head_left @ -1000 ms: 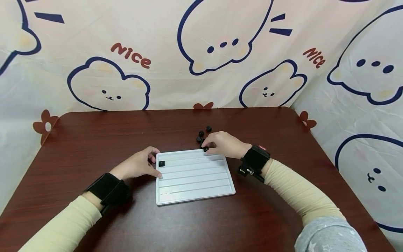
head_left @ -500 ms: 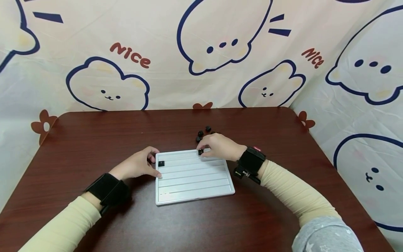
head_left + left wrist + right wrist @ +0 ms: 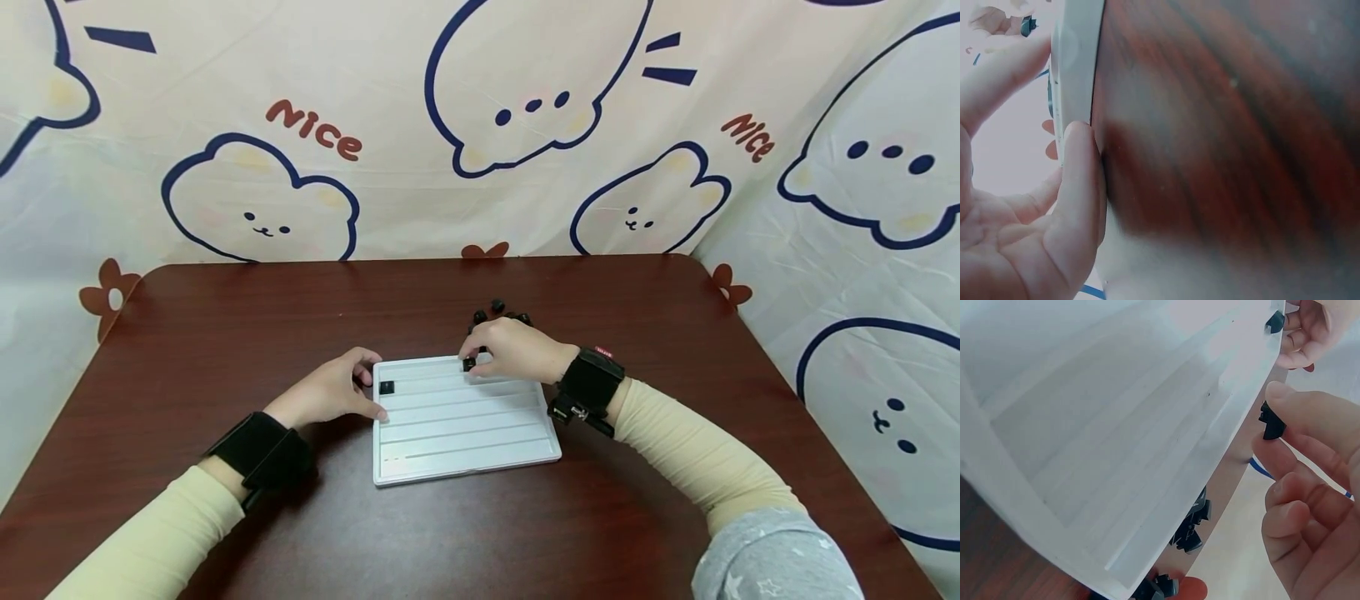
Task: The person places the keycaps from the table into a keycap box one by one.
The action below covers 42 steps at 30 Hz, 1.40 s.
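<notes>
A white ridged tray (image 3: 467, 427) lies on the table. My left hand (image 3: 333, 390) holds its left edge, thumb on the rim and fingers along the outer side. One black keycap (image 3: 387, 387) sits in the tray's upper left corner. Over the tray's far rim, my right hand (image 3: 517, 348) pinches another black keycap (image 3: 469, 364) between thumb and index finger. In the right wrist view the pinched keycap (image 3: 1274, 423) shows its notched underside, apart from the tray. The left wrist view shows the fingers (image 3: 1079, 181) against the tray's side wall.
Several loose black keycaps (image 3: 480, 317) lie on the table just beyond the tray, partly hidden behind my right hand. The brown wooden table (image 3: 300, 533) ends at a patterned cloth (image 3: 405, 208) at the back and right.
My right hand has moved left along the tray's far edge, carrying the pinched keycap. More of the loose keycaps behind it show now. My left hand and the tray have stayed put.
</notes>
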Available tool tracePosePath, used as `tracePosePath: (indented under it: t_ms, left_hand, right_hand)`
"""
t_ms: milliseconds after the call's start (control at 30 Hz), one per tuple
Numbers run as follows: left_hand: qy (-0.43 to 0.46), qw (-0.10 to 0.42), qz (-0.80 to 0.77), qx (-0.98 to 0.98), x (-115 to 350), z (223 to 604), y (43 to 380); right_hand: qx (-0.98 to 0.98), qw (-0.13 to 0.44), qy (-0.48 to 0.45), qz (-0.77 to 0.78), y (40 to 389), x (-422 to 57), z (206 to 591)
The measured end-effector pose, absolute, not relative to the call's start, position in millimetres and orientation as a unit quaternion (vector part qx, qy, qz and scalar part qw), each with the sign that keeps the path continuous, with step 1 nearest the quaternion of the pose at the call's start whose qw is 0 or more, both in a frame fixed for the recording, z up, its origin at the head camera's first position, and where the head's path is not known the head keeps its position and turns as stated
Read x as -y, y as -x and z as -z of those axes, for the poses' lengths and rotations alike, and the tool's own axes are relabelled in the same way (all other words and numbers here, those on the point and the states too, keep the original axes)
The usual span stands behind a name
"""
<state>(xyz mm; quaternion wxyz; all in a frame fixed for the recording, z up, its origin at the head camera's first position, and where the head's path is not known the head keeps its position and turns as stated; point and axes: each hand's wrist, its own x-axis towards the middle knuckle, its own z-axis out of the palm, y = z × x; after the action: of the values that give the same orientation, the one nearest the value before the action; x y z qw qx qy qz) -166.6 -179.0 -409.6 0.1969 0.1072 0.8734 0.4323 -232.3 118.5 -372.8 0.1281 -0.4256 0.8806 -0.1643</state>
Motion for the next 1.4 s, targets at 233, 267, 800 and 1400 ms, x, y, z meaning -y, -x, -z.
tracePosePath:
  t_ms: [233,267,800,1400]
  left_hand:
    - [-0.102,0.195,-0.437,-0.872,178,409,167]
    - [-0.101,0.195,-0.438,-0.872,178,409,167]
    - [-0.103,0.201,-0.433,-0.872,178,406,166]
    - [-0.105,0.203,-0.428,-0.874,178,409,168]
  right_hand:
    - [-0.876,0.122,0.437,0.161,231,-116,372]
    - [-0.876,0.123,0.437,0.162,231,-115,372]
    - [-0.865,0.133,0.45,0.177,229,-104,374]
    - [-0.857,0.146,0.463,0.173,226,-84,382]
